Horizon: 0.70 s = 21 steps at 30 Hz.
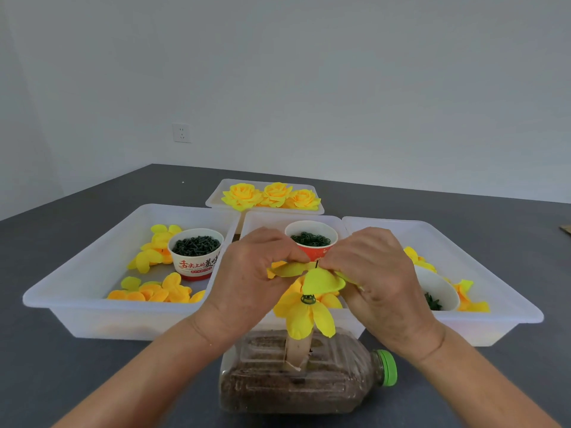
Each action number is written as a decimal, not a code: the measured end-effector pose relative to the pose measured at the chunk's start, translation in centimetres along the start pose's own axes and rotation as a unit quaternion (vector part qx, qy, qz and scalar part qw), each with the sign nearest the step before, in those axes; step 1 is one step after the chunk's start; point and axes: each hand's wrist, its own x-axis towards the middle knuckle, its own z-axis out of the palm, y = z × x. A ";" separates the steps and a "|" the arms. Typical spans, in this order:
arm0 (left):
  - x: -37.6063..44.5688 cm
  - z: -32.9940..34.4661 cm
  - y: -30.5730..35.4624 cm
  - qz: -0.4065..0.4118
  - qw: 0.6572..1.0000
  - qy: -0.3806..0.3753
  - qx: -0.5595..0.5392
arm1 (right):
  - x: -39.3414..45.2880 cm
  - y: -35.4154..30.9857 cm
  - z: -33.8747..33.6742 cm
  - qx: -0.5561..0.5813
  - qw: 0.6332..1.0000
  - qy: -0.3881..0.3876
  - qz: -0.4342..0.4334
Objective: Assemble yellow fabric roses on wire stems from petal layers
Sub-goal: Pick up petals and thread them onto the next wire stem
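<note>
A thin dark wire stem [317, 263] stands upright from a paper tube [296, 350] on a sand-filled bottle [293, 384] lying on its side. A yellow petal layer [323, 281] sits at the wire's tip. My left hand [250, 279] and my right hand [377, 273] pinch this layer from both sides. Below it on the wire hang earlier yellow petals [306, 319] with a green ring [307, 299] on top of them. Three finished yellow roses [272, 195] lie in the far tray [216, 196].
The left tray [92, 273] holds loose yellow petals [154, 291] and a white cup of dark green parts [196, 251]. The middle tray holds a red cup of green rings [310, 239]. The right tray [494, 288] holds petals and a tipped white cup [438, 291].
</note>
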 end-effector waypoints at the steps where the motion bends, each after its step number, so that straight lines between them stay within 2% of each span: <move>1: -0.1 0.0 0.0 0.017 1.000 0.001 0.019 | -0.2 0.0 0.1 -0.010 1.000 0.002 -0.009; 8: -0.5 -0.2 -0.7 0.117 0.989 -0.021 0.092 | -0.8 -0.2 0.3 -0.039 0.998 -0.017 -0.046; 13: -0.6 -0.2 -1.1 0.109 0.990 -0.024 0.081 | -0.7 -0.1 0.2 -0.003 0.999 -0.040 -0.023; 21: -1.5 -0.2 -1.6 0.115 0.989 -0.045 0.084 | -1.5 -0.2 0.5 0.005 0.998 -0.047 -0.036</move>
